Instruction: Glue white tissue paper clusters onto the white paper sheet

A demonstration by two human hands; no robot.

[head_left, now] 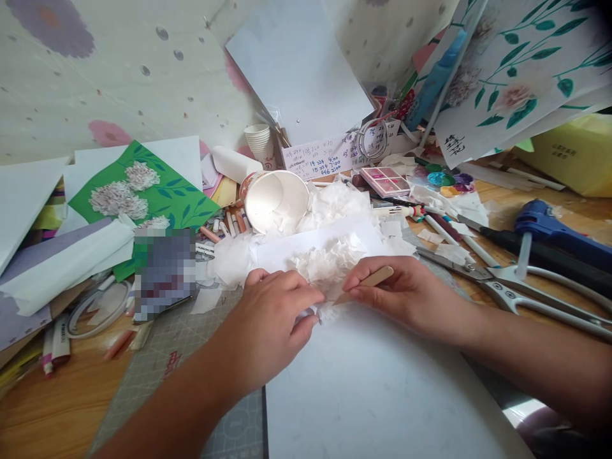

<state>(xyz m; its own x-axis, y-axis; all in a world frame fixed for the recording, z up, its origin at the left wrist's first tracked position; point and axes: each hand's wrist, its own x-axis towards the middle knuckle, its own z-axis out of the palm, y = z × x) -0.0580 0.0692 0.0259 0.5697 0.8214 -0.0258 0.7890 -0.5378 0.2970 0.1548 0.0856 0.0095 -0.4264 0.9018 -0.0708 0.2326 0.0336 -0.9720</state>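
My right hand [399, 290] is closed round a flat wooden craft stick [377, 276], whose lower end points at a small piece of white tissue paper [329, 312]. Across from it, my left hand [275, 312] has its fingers curled, with thumb and forefinger pinched at the same piece. Its exact grip is partly hidden. Just beyond my fingertips, a ruffled white tissue flower [329, 258] rests on a white sheet [368, 382]. Behind that, more crumpled tissue [339, 204] is heaped up.
A paper cup [277, 201] lies tipped among crayons. Large scissors [507, 287] and a blue glue gun [564, 229] lie at the right. At the left stands a green card with paper flowers [182, 191], near a pixelated dark object [165, 274]. A grey cutting mat [176, 357] lies underneath.
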